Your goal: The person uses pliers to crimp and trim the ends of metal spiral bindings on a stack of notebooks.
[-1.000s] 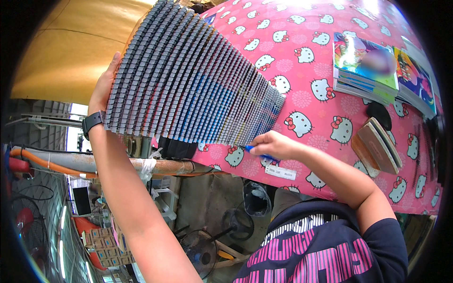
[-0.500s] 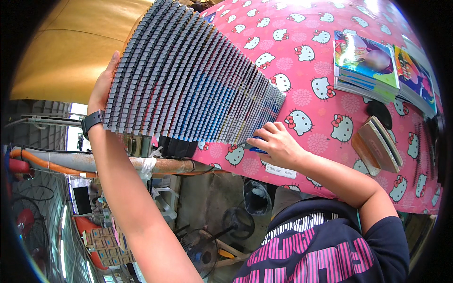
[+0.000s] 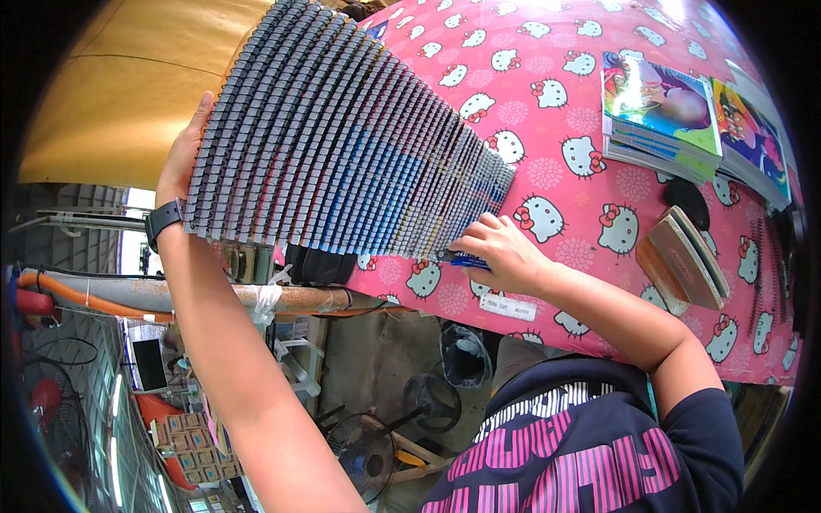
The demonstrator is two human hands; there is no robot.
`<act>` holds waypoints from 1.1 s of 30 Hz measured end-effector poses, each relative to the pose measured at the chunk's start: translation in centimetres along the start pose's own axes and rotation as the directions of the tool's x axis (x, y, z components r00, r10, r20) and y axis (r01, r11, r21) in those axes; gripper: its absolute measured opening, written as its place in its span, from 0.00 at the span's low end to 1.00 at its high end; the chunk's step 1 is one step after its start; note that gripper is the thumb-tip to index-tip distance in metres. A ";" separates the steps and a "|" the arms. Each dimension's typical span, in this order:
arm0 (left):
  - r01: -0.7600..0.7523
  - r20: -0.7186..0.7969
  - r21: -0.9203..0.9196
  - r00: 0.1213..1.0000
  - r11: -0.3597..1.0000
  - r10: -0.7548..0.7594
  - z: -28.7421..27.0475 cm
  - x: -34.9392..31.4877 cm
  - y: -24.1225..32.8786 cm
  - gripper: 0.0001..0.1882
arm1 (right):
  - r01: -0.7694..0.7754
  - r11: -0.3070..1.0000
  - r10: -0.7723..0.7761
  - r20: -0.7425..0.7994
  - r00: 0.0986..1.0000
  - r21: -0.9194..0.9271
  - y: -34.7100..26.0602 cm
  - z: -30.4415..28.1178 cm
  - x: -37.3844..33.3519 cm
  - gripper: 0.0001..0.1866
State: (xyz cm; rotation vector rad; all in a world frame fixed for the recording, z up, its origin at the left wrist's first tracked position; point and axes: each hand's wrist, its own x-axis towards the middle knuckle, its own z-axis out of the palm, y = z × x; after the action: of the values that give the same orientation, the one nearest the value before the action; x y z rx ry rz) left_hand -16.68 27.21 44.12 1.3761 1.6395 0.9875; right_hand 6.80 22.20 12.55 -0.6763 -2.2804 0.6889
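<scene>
A long, slanting stack of notebooks point(image 3: 333, 154) with black wire binding fills the upper left of the view, its rows of bound spines facing me. My left hand point(image 3: 181, 162) is against the stack's left end, thumb along the edge; its other fingers are hidden behind. At the lower right end of the stack, my right hand point(image 3: 506, 258) is closed around a blue-handled tool point(image 3: 469, 261). The tool's tip is close to the bindings; its exact kind is hidden by my fingers, and I cannot tell whether it touches them.
On the pink patterned tabletop point(image 3: 547, 175), glossy-covered books point(image 3: 663, 115) are piled at right. Nearer are a dark oval object point(image 3: 686, 203), a worn block point(image 3: 684, 256), a white label strip point(image 3: 508, 307) and loose black wire bindings point(image 3: 761, 286). Below the table edge stands a lined bin point(image 3: 466, 355).
My right hand has shifted slightly away from me and turned, so more of the blue tool shows. The left hand and the stack have barely moved.
</scene>
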 end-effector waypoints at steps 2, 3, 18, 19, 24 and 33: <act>-0.020 0.026 0.001 0.999 1.000 0.020 0.2 -0.4 0.2 0.24 | 0.040 0.992 -0.045 -0.042 0.998 -0.119 -0.1 0.0 -0.1 0.20; -0.020 0.042 -0.010 0.999 1.000 0.020 0.3 -0.5 0.3 0.25 | 0.056 0.986 -0.065 -0.052 0.997 -0.159 -0.1 0.1 0.0 0.20; 0.035 0.022 -0.014 0.999 0.999 -0.034 0.3 -0.2 0.3 0.26 | -0.242 0.862 0.184 0.170 0.968 0.445 0.7 1.3 -0.2 0.19; 0.046 -0.005 -0.005 0.999 0.999 -0.046 0.4 -0.1 0.3 0.26 | -0.122 0.967 0.116 0.041 0.992 0.226 0.5 1.5 -0.5 0.20; 0.061 -0.094 0.028 0.994 0.998 -0.058 0.4 0.3 0.5 0.25 | 0.051 0.993 -0.061 -0.090 0.994 -0.106 0.6 1.8 -0.9 0.23; 0.013 -0.058 0.073 0.998 0.997 -0.009 0.5 -0.3 0.6 0.26 | 0.105 0.984 -0.114 -0.055 0.992 -0.142 1.0 1.3 -0.2 0.22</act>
State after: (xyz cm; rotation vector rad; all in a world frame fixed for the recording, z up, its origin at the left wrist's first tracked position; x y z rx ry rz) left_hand -15.94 26.98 44.44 1.3968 1.7392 0.9772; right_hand 6.31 22.45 10.98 -0.6224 -2.3032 0.4543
